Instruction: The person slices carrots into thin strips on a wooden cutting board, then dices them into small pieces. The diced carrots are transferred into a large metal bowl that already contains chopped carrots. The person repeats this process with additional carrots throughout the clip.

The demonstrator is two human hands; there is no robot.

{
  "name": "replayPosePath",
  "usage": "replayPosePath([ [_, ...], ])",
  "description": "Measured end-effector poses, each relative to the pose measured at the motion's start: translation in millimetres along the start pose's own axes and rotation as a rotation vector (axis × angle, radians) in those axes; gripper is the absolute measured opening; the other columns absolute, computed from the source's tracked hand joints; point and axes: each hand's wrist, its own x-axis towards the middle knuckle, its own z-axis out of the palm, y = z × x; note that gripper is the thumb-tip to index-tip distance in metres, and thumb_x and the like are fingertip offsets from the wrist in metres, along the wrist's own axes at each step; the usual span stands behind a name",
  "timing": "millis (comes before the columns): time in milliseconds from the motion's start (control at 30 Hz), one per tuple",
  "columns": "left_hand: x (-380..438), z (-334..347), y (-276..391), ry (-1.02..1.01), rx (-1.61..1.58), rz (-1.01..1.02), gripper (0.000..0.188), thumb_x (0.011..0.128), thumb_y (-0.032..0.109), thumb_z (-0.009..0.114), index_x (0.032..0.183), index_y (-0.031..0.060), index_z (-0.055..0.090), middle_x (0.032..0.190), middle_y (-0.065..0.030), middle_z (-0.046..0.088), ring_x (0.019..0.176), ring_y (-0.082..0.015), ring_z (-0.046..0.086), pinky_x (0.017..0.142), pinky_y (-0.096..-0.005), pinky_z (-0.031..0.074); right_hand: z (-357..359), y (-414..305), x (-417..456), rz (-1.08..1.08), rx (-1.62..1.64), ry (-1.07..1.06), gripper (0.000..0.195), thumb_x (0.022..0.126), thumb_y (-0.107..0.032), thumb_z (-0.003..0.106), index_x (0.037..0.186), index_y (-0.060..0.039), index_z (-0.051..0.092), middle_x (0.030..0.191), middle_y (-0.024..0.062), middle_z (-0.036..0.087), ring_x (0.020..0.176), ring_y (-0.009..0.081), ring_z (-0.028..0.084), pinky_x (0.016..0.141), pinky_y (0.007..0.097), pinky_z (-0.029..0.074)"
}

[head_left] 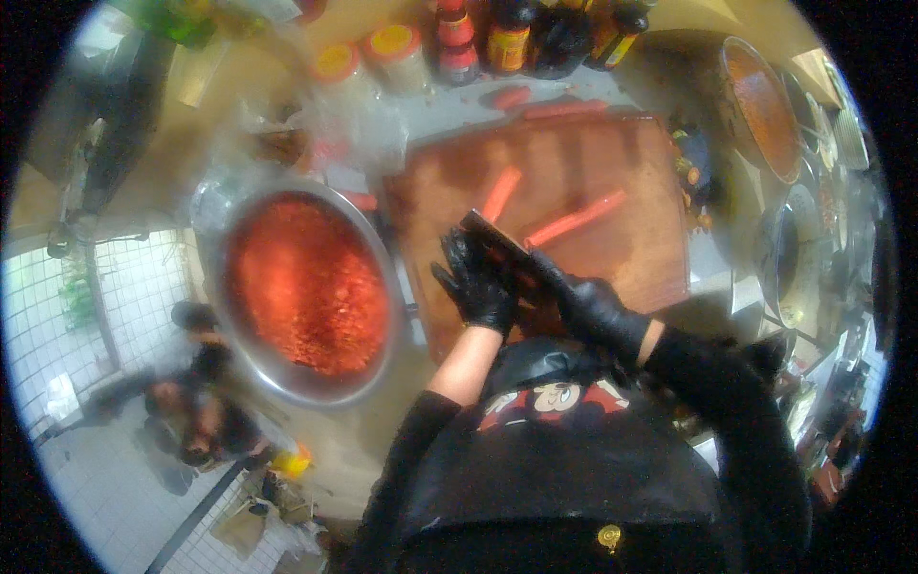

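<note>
On the brown cutting board [631, 258] lie two orange-red sticks, which look like carrot: a shorter stick [503, 192] and a longer stick [577, 217]. My right hand [602, 308], in a black glove, grips the near end of a dark cleaver [513, 251]; its blade hides the lower end of the shorter stick. My left hand [480, 283], gloved in black too, rests against the blade's left side with its fingers spread. Whether anything lies beneath its palm is hidden. Left of the board stands a large metal bowl [265, 384] of chopped red food.
Sauce bottles [509, 46] and lidded jars [394, 57] line the back. More red sticks [564, 109] lie behind the board. Vegetable pieces [692, 179] sit at its right, beside a bowl of orange-red food [762, 107] and another bowl [785, 251]. A person [197, 409] is at lower left.
</note>
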Motion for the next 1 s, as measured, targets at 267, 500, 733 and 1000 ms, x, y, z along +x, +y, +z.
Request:
replayPosePath([
  [267, 18, 12, -16, 0.295, -0.085, 0.123, 0.067, 0.087, 0.043, 0.049, 0.139, 0.0039, 0.032, 0.144, -0.0192, 0.03, 0.135, -0.0364, 0.022, 0.107, -0.0571, 0.01, -29, -6, -55, -0.205, -0.028, 0.16, 0.052, 0.096, -0.022, 0.047, 0.142, -0.0042, 0.03, 0.133, 0.0114, 0.048, 0.123, 0.0176, 0.043, 0.1, 0.029, 0.032],
  [500, 120, -44, 14, -0.003, -0.273, 0.403, 0.038, 0.074, 0.024, 0.068, 0.106, 0.0062, 0.058, 0.103, -0.0186, 0.059, 0.095, -0.0356, 0.056, 0.08, -0.0451, 0.048, -27, 20, -75, -0.314, -0.092, 0.261, 0.075, 0.083, -0.003, 0.061, 0.146, -0.0117, 0.021, 0.128, 0.0185, 0.051, 0.112, 0.0268, 0.054, 0.092, 0.0333, 0.041],
  [733, 95, -47, -56, 0.197, -0.954, 0.158, 0.043, 0.083, 0.007, 0.056, 0.123, 0.0003, 0.046, 0.092, -0.0132, 0.058, 0.071, -0.022, 0.058, 0.062, -0.0347, 0.05, -23, 25, -76, -0.235, -0.254, -0.015, 0.08, 0.08, 0.004, 0.059, 0.146, -0.0207, 0.02, 0.125, 0.0207, 0.054, 0.098, 0.0326, 0.062, 0.083, 0.0369, 0.05],
  [1000, -11, -15, -9, -0.061, -1.52, -0.21, 0.035, 0.082, 0.01, 0.062, 0.113, 0.0082, 0.047, 0.095, -0.0092, 0.055, 0.094, -0.0249, 0.055, 0.081, -0.0354, 0.047, -14, 21, -58, -0.378, -0.407, 0.219, 0.077, 0.082, -0.007, 0.06, 0.146, -0.0223, 0.02, 0.097, 0.0205, 0.064, 0.081, 0.0337, 0.065, 0.066, 0.0395, 0.053],
])
